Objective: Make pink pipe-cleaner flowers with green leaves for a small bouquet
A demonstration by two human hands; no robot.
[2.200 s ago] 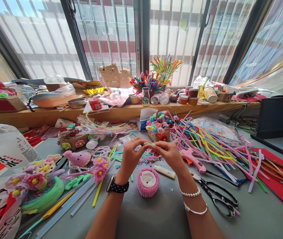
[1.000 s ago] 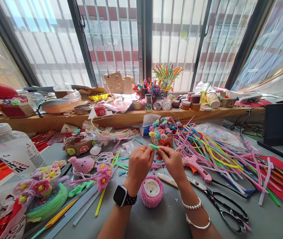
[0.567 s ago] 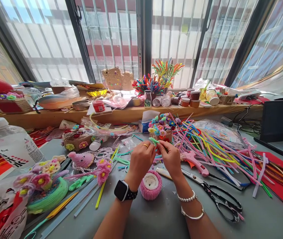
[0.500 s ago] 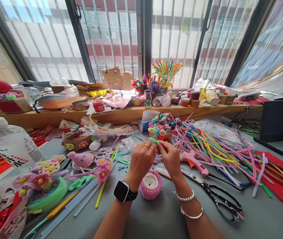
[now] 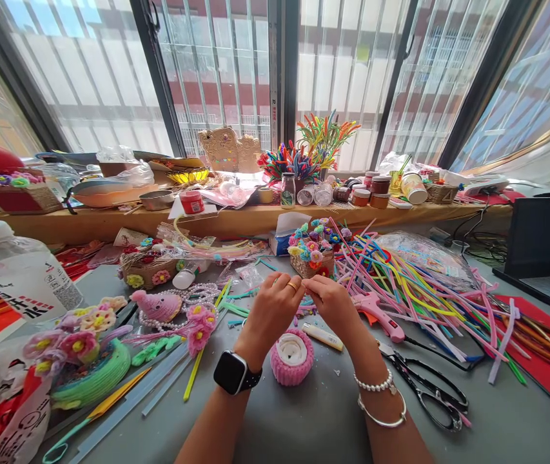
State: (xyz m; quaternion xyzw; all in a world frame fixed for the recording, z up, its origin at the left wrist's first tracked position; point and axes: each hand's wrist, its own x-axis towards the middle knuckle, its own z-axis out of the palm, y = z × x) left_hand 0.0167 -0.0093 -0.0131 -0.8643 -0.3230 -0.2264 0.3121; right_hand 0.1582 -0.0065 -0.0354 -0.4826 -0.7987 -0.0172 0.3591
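My left hand [image 5: 275, 310], with a ring and a black watch, has its fingers curled and pinched. Its fingertips meet those of my right hand [image 5: 329, 307], also closed in a pinch. The green pipe cleaner piece held between them half a second ago is now hidden behind my fingers. Just below the hands, a pink ribbed round pot [image 5: 292, 358] with a white inside stands on the grey table. A cream-coloured knife handle [image 5: 323, 336] lies beside it, below my right hand.
Black-handled scissors [image 5: 430, 386] and a pink glue gun [image 5: 382, 316] lie to the right, near a heap of pipe cleaners [image 5: 400, 270]. At left are glue sticks [image 5: 132, 399], a pink crocheted piece [image 5: 158, 305] and a bottle [image 5: 18, 277]. A flower basket [image 5: 311, 261] stands behind my hands.
Both wrists have turned and spread slightly apart, while the fingertips stay together. The green piece has gone out of sight behind the fingers. More of the knife handle shows.
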